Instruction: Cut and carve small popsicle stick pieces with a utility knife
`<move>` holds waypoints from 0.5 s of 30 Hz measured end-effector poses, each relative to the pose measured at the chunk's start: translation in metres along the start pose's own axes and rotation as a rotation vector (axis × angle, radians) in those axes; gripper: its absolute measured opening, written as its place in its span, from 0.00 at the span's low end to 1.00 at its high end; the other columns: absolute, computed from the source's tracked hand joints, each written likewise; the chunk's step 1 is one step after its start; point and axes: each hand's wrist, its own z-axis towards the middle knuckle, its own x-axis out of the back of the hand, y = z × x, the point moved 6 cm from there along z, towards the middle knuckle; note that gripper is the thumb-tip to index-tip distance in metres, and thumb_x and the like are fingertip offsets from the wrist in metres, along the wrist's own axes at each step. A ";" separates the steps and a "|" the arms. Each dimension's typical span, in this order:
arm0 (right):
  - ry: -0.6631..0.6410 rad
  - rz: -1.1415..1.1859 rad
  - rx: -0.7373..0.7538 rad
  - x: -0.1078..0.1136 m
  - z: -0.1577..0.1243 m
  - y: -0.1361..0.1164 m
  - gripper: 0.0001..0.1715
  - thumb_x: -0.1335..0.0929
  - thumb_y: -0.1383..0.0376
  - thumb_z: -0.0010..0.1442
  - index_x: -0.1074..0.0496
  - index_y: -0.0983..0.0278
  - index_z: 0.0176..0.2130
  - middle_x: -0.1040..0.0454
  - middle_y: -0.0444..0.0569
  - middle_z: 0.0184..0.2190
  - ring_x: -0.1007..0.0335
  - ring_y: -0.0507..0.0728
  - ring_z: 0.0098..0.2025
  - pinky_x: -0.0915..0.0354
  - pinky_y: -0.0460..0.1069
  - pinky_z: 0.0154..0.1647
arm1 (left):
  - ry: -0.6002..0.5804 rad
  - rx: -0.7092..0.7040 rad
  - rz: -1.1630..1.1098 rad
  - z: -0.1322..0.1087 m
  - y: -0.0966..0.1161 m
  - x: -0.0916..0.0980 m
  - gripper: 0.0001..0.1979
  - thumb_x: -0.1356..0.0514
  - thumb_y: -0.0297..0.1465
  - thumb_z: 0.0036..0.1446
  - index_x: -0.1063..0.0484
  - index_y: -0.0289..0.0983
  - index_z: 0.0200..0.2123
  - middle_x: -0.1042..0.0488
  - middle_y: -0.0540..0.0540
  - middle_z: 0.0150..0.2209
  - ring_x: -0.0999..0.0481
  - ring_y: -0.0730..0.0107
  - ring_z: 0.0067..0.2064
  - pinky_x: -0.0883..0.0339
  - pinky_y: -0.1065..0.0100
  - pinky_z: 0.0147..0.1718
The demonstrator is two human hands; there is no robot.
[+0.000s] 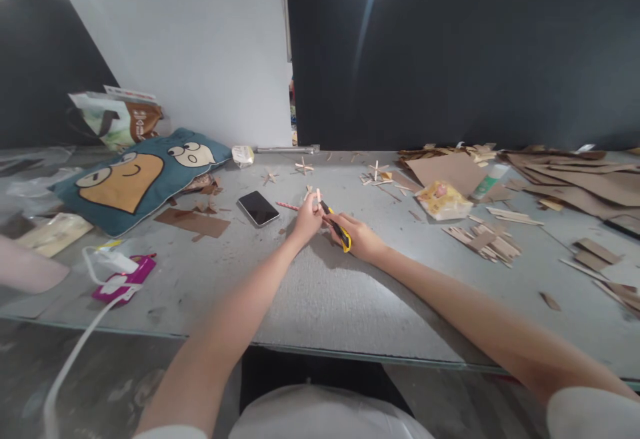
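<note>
My left hand [306, 220] is closed in a pinch on a small wooden stick piece [317, 196] held upright above the grey table [320, 292]. My right hand [357, 236] is closed round a yellow and black utility knife [337, 229], whose tip points at the stick piece. Both hands meet near the table's middle. A black phone [258, 208] lies just left of my left hand, with a pink pencil-like stick [287, 206] beside it.
A blue cartoon cushion [135, 179] lies at the left, a pink device with a white cable [123, 278] nearer the front edge. Cardboard sheets [565, 179], wooden sticks [487, 242], a yellow snack packet [443, 200] and a glue bottle [490, 180] fill the right side.
</note>
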 end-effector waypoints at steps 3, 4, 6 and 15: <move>0.065 0.183 -0.137 0.004 -0.002 0.008 0.17 0.32 0.57 0.68 0.24 0.60 0.53 0.20 0.54 0.41 0.22 0.59 0.39 0.27 0.53 0.46 | -0.036 0.035 -0.005 -0.001 0.001 -0.003 0.19 0.43 0.22 0.59 0.30 0.39 0.53 0.27 0.53 0.24 0.23 0.68 0.24 0.29 0.70 0.26; 0.094 0.235 -0.183 0.007 -0.003 0.011 0.18 0.31 0.55 0.68 0.24 0.60 0.53 0.19 0.54 0.41 0.22 0.59 0.39 0.27 0.53 0.46 | -0.043 0.046 -0.011 -0.002 0.001 -0.004 0.19 0.43 0.22 0.59 0.30 0.38 0.53 0.27 0.53 0.24 0.23 0.68 0.24 0.29 0.71 0.25; 0.141 0.299 -0.252 0.011 -0.004 0.018 0.21 0.33 0.52 0.69 0.24 0.62 0.53 0.18 0.53 0.40 0.22 0.58 0.37 0.26 0.53 0.45 | -0.057 0.068 -0.029 -0.003 0.002 -0.006 0.19 0.44 0.22 0.60 0.32 0.37 0.55 0.25 0.52 0.26 0.22 0.69 0.24 0.29 0.71 0.26; 0.273 0.551 -0.398 0.017 0.004 0.040 0.34 0.38 0.41 0.68 0.24 0.66 0.50 0.19 0.52 0.31 0.24 0.56 0.29 0.29 0.49 0.29 | -0.091 0.134 -0.094 -0.005 0.005 -0.008 0.14 0.43 0.25 0.64 0.35 0.37 0.52 0.18 0.43 0.33 0.21 0.69 0.23 0.25 0.68 0.27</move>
